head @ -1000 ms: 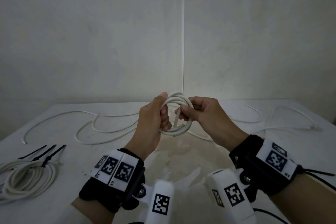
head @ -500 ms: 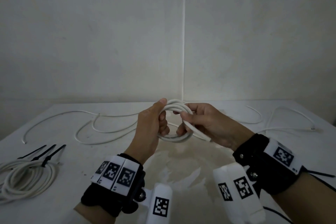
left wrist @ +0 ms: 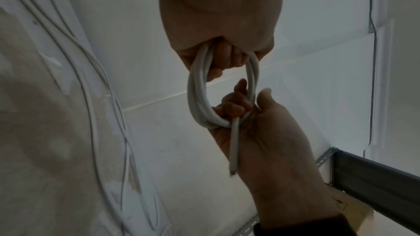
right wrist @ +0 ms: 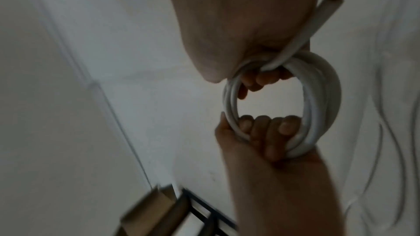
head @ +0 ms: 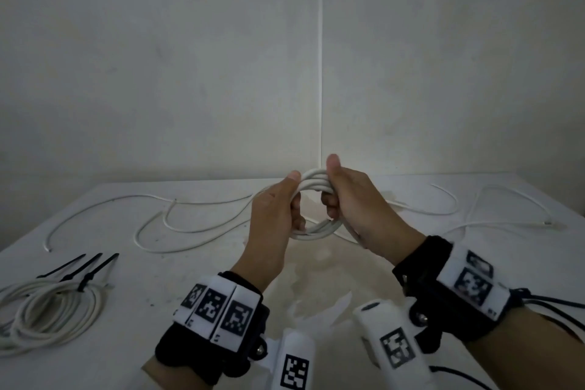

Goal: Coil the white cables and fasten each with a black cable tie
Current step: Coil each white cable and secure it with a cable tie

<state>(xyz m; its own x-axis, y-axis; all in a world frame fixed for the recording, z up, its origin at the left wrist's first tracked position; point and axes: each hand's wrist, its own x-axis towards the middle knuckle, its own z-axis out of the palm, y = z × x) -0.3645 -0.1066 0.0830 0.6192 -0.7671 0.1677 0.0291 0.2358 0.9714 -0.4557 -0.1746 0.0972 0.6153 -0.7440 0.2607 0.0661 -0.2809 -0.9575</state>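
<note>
Above the middle of the table I hold a small coil of white cable (head: pixel 317 229) between both hands. My left hand (head: pixel 285 203) grips its left side, fingers curled through the loop (right wrist: pixel 268 128). My right hand (head: pixel 342 196) grips the right side with the thumb up. The cable's cut free end (left wrist: pixel 234 152) lies along the right palm and sticks out behind it (right wrist: pixel 327 12). On the left a finished coil (head: pixel 53 310) is bound by a black tie (head: pixel 84 282). Loose black cable ties (head: pixel 79 266) lie behind that coil.
Loose white cables sprawl over the white table (head: pixel 190 279): one at the back left (head: pixel 177 225), others at the back right (head: pixel 493 215). White walls meet in a corner right behind the table. A dark metal shelf frame (left wrist: pixel 375 182) stands beside the table.
My right hand has gone from pinching the cable end near the coil's middle to gripping the coil's right side, thumb raised, with the tail under its palm. The left hand has kept its hold.
</note>
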